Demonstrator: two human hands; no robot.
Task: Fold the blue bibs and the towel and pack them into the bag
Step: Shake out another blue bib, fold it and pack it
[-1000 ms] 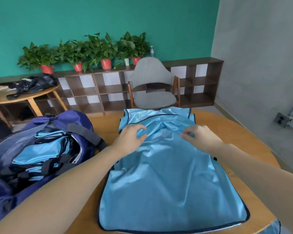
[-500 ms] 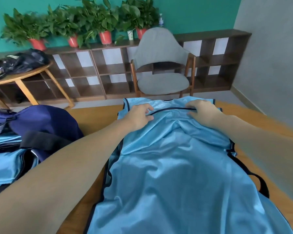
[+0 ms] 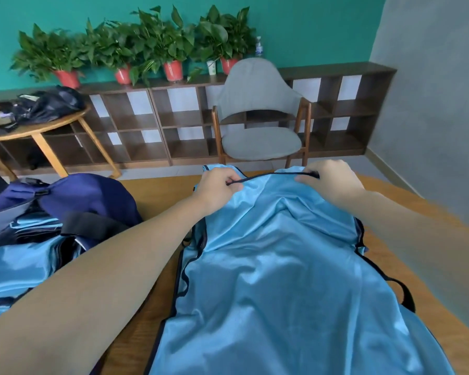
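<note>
While the bib (image 3: 282, 280) lies spread along the tabletop (image 3: 160, 190), its far dark-trimmed edge is held at both corners. That edge is pinched by the left hand (image 3: 218, 189), whose fingers (image 3: 234, 182) are curled over the trim, and by the right hand (image 3: 332, 182), whose fingers are likewise clamped on the same trim a little further along. Between the hands the trim is drawn almost straight, and the cloth just nearer than it is bunched into loose wrinkles. To the left of the bib, the bag (image 3: 73, 201) stands open, and light blue folded bibs are seen packed inside it. No towel can be picked out.

Judged from this, the folding of one more bib is in hand, at its first fold. For the next move, the held edge would have to be lifted and carried toward the near hem, both corners kept level so that the slippery cloth lands square. Slack in the middle should be smoothed afterwards, since the fabric looks apt to slide and crease.
</note>
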